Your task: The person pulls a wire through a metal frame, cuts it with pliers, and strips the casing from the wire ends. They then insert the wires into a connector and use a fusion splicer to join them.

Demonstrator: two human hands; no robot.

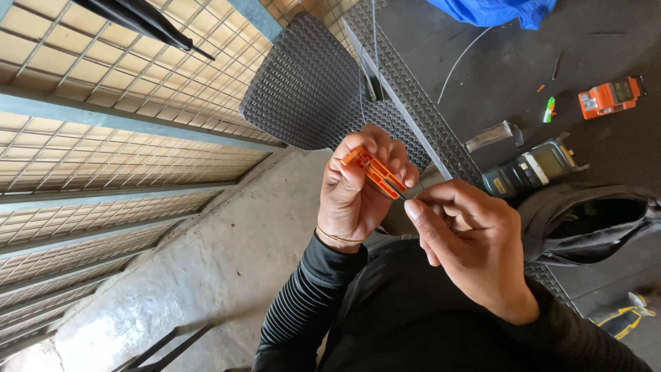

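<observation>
Above the dark mesh panel [317, 89], the left hand [354, 189] clamps a small orange plastic tool [375, 172]; the right hand [468, 241] pinches its thin cable [401, 196], which could slip free or kink if tugged sideways.

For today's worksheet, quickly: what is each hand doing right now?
Left hand: closed, holding an orange tool.
Right hand: fingertips pinched at the tool's end.

We note an orange tool [375, 172] with a dark slot. Sleeves [303, 310] are black with fine ribbing. The mat [310, 89] is dark grey, a woven diamond pattern. The grid [103, 76] shows pale tan squares behind grey wire. The floor [227, 255] is mottled grey. We log an orange and grey device [609, 96], a blue tarp [496, 10], and a green and white marker [549, 109].
</observation>
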